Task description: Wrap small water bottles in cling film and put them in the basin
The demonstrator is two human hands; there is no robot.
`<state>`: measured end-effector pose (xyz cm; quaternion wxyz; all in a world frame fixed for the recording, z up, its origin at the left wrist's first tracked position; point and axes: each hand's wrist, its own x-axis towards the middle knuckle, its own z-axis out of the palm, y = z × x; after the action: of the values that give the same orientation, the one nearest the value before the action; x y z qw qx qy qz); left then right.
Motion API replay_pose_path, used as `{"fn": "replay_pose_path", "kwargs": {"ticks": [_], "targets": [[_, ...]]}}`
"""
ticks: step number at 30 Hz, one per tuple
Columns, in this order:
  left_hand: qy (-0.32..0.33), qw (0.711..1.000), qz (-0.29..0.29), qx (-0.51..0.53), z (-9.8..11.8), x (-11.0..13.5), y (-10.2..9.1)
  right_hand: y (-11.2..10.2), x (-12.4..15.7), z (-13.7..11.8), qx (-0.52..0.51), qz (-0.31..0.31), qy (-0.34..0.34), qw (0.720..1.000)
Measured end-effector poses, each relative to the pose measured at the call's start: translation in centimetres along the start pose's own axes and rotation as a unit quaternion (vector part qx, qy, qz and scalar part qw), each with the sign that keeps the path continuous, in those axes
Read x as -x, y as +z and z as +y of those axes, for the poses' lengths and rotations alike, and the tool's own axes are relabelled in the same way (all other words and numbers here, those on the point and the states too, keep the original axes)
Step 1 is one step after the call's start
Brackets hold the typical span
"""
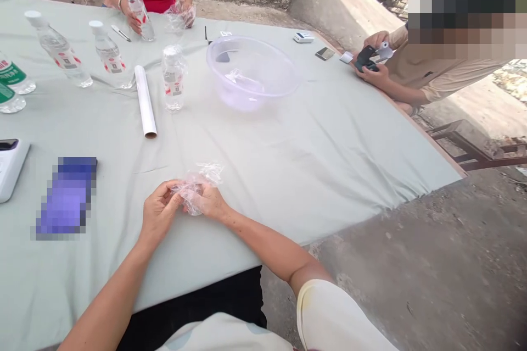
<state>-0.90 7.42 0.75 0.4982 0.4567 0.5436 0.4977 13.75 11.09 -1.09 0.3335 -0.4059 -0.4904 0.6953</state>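
Note:
Crumpled clear plastic film (191, 197) is bunched between my two hands, just above the near part of the table. My left hand (160, 209) pinches it from the left side. On the other side my right hand (212, 201) has its fingers closed on it, and a loose piece sticks up beyond the knuckles. Whether anything lies inside the film I cannot tell. Beyond my hands stands a water bottle (173, 86) with film over its cap and upper part. A white roll (145, 102) lies to the left of that bottle.
A translucent purple basin (234, 93) sits mid-table. Several water bottles (107, 57) stand at the left, near a pixelated phone-like object (66, 197) and a white device (11, 170). Across the table, a person in red holds a bottle (139, 13); another at right handles a dark object (368, 57).

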Motion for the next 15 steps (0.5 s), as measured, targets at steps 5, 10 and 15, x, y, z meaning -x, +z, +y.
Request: {"fn": "replay_pose_path", "kwargs": {"ticks": [5,10,15], "targets": [[0.006,0.997,0.06,0.049,0.1,-0.7,-0.3,-0.7,-0.1,-0.3,-0.019,0.006,-0.063,0.998],[-0.05,0.978,0.062,0.193,-0.3,-1.7,-0.1,-1.8,-0.5,-1.0,-0.029,0.06,-0.071,0.995],[-0.086,0.947,0.136,0.278,-0.2,-3.0,-1.3,-3.1,-1.3,-1.6,-0.084,0.125,-0.049,0.987]]}}
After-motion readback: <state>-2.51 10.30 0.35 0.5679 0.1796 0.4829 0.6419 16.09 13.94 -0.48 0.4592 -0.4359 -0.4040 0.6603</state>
